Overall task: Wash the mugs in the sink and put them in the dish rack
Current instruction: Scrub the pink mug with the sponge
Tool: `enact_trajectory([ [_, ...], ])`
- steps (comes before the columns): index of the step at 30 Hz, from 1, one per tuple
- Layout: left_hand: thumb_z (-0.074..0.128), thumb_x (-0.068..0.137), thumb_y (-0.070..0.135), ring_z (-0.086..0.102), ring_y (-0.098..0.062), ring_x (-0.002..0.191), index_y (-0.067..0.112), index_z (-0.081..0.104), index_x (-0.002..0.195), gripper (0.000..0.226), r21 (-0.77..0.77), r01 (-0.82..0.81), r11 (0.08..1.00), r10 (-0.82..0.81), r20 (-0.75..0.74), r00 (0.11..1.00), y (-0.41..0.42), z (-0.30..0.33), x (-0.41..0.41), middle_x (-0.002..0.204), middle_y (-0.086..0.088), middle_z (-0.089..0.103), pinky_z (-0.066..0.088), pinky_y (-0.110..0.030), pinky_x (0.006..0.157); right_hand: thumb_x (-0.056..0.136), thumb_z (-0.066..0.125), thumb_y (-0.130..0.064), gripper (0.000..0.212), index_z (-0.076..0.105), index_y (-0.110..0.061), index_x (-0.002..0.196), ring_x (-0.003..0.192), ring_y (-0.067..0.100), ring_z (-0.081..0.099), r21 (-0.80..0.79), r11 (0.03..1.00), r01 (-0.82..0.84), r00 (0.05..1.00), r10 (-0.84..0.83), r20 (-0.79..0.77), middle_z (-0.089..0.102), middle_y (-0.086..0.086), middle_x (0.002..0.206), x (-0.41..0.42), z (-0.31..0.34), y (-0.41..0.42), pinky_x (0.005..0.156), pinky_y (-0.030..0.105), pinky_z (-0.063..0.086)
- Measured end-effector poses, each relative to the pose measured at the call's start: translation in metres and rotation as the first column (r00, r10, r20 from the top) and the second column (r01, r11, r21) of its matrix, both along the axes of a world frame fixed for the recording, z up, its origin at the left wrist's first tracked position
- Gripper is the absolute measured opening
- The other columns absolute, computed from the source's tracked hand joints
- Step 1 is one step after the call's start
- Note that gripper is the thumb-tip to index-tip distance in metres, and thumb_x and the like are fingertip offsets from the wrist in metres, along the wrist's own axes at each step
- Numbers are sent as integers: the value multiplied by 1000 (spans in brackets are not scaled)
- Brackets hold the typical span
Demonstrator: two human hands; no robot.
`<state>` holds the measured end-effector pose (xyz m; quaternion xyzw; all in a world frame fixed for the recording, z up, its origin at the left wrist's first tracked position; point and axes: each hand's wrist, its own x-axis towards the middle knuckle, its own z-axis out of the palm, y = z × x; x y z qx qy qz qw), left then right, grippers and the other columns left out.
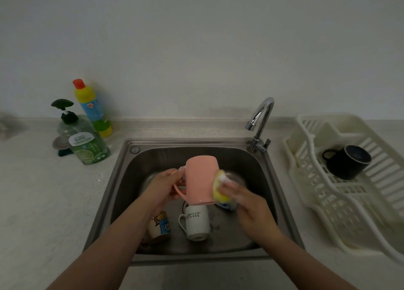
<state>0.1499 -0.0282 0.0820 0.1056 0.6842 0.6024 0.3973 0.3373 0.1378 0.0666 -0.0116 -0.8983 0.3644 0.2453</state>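
A pale table (32,202) carries a steel sink (192,142) in the middle, with a white dish rack (341,202) on the right that already holds a black mug (347,162) lying on its side. At the far left stand a green soap bottle (87,145) and a yellow bottle (91,108); the tap (260,119) shows no water running.

Over the basin, the left hand (161,187) grips the handle of a pink mug (200,179), held mouth down. The right hand (247,204) clamps a yellow sponge (220,187) against the mug's right wall. A white mug (195,223) and a cartoon mug (159,227) lie on the sink floor, nearer.

The step in hand looks like scrubbing the pink mug. Next it likely needs a rinse under the tap, then a place in the rack beside the black mug.
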Motion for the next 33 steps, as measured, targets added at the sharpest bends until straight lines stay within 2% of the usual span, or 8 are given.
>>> enact_trajectory([
  [3,49,101,35,63,-13,60,10,61,90,30,-68,42,997,-49,-105,993,7,3,8,77,-4,67,49,-24,57,93,45,-12,47,50,-28,137,137,12,41,-31,983,183,980,-180,89,45,-7,147,-29,12,2,112,44,37],
  [8,52,99,36,65,-14,60,7,64,90,32,-158,35,987,-69,-210,975,9,7,7,83,-6,72,49,-23,56,88,49,-9,46,58,-21,130,141,16,35,335,929,-157,988,144,63,47,-3,145,-4,-3,6,111,43,38],
  [12,56,98,34,67,-13,56,4,65,94,32,-240,45,970,-120,-305,945,22,10,11,84,-5,74,48,-17,49,84,61,-5,53,54,-20,135,141,17,31,272,957,105,984,-139,109,41,-4,146,-28,9,7,107,50,40],
  [15,56,98,33,67,-14,55,1,63,91,33,-247,24,969,-101,-306,947,25,11,8,81,-5,73,48,-17,47,84,49,-19,41,67,-18,121,137,15,38,446,883,-148,989,119,92,56,0,137,-18,2,6,109,36,38],
  [21,48,101,36,60,-15,57,11,59,86,32,-60,83,995,-88,-100,991,19,2,3,71,-3,64,48,-25,56,92,44,-5,54,45,-30,140,139,5,34,-109,977,184,981,-176,77,37,-15,149,-20,16,16,114,37,33],
  [26,49,101,34,60,-13,56,10,59,88,30,2,8,1000,-8,-23,1000,16,0,1,70,-3,63,46,-22,52,92,42,-6,45,57,-18,133,138,17,40,139,984,-116,993,116,6,48,-1,145,7,5,15,112,42,37],
  [30,53,99,32,64,-13,55,3,62,93,31,-99,17,995,-30,-139,990,27,4,15,78,-8,69,49,-20,49,87,54,-11,49,55,-22,134,136,16,39,88,977,196,976,-203,81,48,-2,143,-30,19,14,104,51,44],
  [33,57,97,33,65,-14,54,-3,63,93,37,-184,-3,983,-45,-257,965,33,6,16,83,-12,73,51,-21,48,67,77,-15,46,71,-13,112,133,15,38,523,843,-123,991,135,16,65,6,126,-28,9,9,103,41,44],
])
